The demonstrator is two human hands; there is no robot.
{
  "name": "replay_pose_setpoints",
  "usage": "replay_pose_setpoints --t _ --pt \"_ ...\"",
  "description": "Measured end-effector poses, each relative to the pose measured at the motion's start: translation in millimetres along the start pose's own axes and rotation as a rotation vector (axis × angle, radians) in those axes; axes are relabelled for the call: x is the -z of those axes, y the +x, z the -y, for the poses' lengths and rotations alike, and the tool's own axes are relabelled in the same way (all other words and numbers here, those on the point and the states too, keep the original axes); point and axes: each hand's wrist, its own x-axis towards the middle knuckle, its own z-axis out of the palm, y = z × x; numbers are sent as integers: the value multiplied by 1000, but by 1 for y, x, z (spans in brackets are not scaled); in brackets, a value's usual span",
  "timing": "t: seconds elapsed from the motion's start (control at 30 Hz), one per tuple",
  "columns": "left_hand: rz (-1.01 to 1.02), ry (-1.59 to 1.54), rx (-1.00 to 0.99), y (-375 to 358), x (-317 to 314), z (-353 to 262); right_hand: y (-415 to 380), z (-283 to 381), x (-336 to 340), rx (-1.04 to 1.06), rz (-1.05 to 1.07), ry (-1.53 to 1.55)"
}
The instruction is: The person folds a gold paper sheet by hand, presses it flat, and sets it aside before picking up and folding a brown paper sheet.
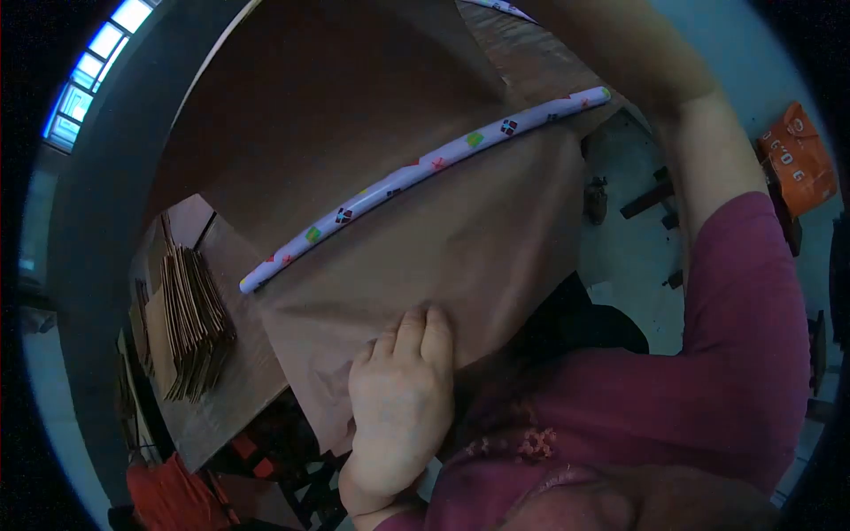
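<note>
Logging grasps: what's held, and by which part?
Left hand lies on the brown sheet near its lower edge; thumb hidden, so grip can't be told. Right hand's out of view.

place: likely paper-craft workshop | brown sheet (pixel 496 221) across desk (pixel 243 354) | stack of folded brown pieces (pixel 199 323) | patterned rod (pixel 437 165) on sheet

Wooden table (pixel 199 435), worn at the upper right, carries a broad brown sheet (pixel 443 226) that overhangs the edge nearest the person, a printed white roll (pixel 425 168) lying diagonally across it, a stack of folded brown pieces (pixel 197 323) sitting to the left of the sheet.
</note>
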Motion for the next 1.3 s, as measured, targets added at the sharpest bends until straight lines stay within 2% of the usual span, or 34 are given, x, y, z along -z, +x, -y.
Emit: replay_pose_setpoints --t 0.07,0.17,0.27,0.33,0.47,0.5,0.57,0.6,0.63,0.7,0.77,0.83,0.9,0.97,1.03,1.1,1.13,1.2,1.23,1.3 --pt "-12 65 30 -8 6 -11 -24 25 18 9 -20 -31" --pt "-173 216 130 -11 21 -26 -59 51 30 12 -7 -71" --pt "-460 435 188 -9 27 -37 -100 80 33 51 -41 -81" --pt "-597 474 146 -5 27 -37 -129 89 24 195 -298 -101" --pt "-498 464 141 -12 28 -46 -165 108 26 203 -214 82" --pt "-518 499 77 -14 25 -46 -175 114 25 184 -195 152" --pt "-417 444 15 -22 18 -45 -202 136 28 113 -57 210" --pt "-456 426 -60 -24 11 -43 -214 137 32 126 -32 268" --pt "-410 410 -70 -31 7 -44 -226 139 35 138 -6 327" --pt "-349 372 -99 -41 -2 -45 -238 124 40 -15 305 662" --pt "-304 368 -96 -50 -7 -45 -248 82 -4 -287 -36 649" --pt "-261 339 -90 -54 -11 -42 -255 36 -60 -515 -70 435" --pt "-259 341 -85 -54 -11 -41 -267 -9 -130 -470 -135 333" --pt "-260 336 -75 -54 -11 -39 -260 -28 -167 -465 -135 368" --pt "-291 295 -94 -51 -11 -35 -246 -43 -189 -456 -134 409" --pt "-293 282 -90 -50 -11 -29 -228 -49 -199 -253 -108 690" --pt "-299 268 -90 -49 -10 -26 -219 -55 -202 -253 -109 692" --pt "-300 257 -81 -47 -6 -23 -203 -61 -195 -271 216 913" --pt "-304 244 -74 -47 -5 -22 -200 -62 -193 -272 217 915" --pt "-285 231 -50 -49 -4 -13 -194 -66 -198 -376 308 1221"
